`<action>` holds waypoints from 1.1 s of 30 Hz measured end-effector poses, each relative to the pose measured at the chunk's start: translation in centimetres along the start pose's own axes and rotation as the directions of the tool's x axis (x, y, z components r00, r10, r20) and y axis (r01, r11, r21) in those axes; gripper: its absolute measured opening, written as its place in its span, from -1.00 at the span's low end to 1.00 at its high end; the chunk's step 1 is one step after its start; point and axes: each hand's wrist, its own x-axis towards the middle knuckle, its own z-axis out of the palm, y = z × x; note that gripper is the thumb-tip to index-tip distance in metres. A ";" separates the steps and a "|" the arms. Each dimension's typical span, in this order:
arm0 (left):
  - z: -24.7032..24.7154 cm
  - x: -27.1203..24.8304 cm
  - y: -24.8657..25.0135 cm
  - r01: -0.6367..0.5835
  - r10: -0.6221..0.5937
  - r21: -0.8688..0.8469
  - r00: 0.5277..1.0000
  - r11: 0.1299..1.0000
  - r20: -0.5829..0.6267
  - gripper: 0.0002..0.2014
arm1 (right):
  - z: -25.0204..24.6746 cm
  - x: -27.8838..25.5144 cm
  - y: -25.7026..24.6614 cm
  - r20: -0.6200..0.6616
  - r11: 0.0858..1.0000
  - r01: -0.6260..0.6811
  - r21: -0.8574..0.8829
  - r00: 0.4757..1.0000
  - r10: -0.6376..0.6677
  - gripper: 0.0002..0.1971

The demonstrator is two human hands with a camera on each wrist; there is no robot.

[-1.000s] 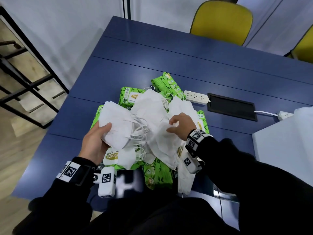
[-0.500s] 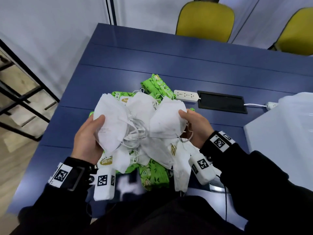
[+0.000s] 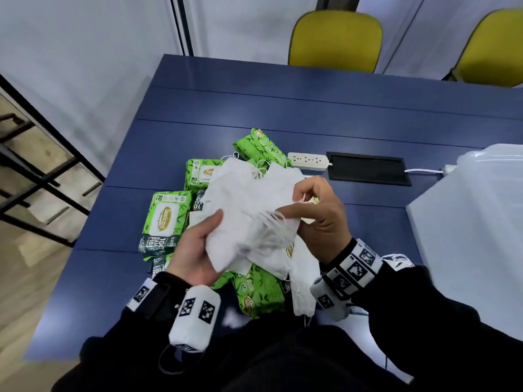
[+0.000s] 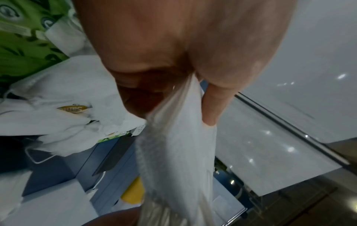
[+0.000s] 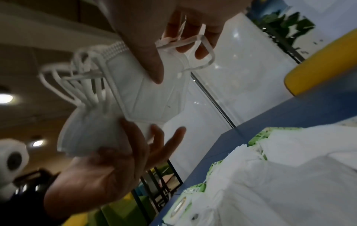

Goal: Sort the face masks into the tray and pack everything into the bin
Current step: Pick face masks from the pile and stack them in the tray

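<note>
A stack of white folded face masks [image 3: 249, 216] is held up above the blue table [image 3: 283, 108]. My left hand [image 3: 198, 250] grips the stack's lower left, thumb on top; the left wrist view shows the thumb [image 4: 212, 104] pressing the mask stack [image 4: 177, 152]. My right hand [image 3: 319, 216] holds one mask [image 5: 150, 94] against the stack by its right side, fingers hooked in the ear loops [image 5: 193, 45]. More loose masks [image 3: 302, 278] lie below on green wet-wipe packs [image 3: 165, 222]. A translucent white bin [image 3: 475, 236] stands at the right.
A white power strip [image 3: 308, 161] and a black cable hatch [image 3: 368, 168] lie behind the pile. Two yellow chairs [image 3: 334, 38] stand at the far edge. A black metal rack [image 3: 34, 176] is off the table's left side.
My right hand brought its mask in from the right and laid it against the stack in my left hand. The two hands have come together over the pile.
</note>
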 end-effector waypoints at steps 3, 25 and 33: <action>0.6 0.7 -1.0 -0.040 0.039 0.078 0.999 0.996 0.009 -0.54 | -0.2 -0.7 0.2 0.039 0.999 0.027 -0.023 0.999 -0.026 -0.83; -1.7 0.5 1.1 -0.299 0.300 0.349 0.952 0.888 0.052 -0.52 | 3.2 0.5 -0.1 0.516 0.369 -0.847 0.382 0.527 0.675 -0.75; -1.2 1.7 -2.2 -0.467 0.411 0.675 0.874 0.571 0.258 -0.50 | 3.9 0.1 -1.7 0.544 0.164 -0.848 0.503 0.459 0.703 -0.64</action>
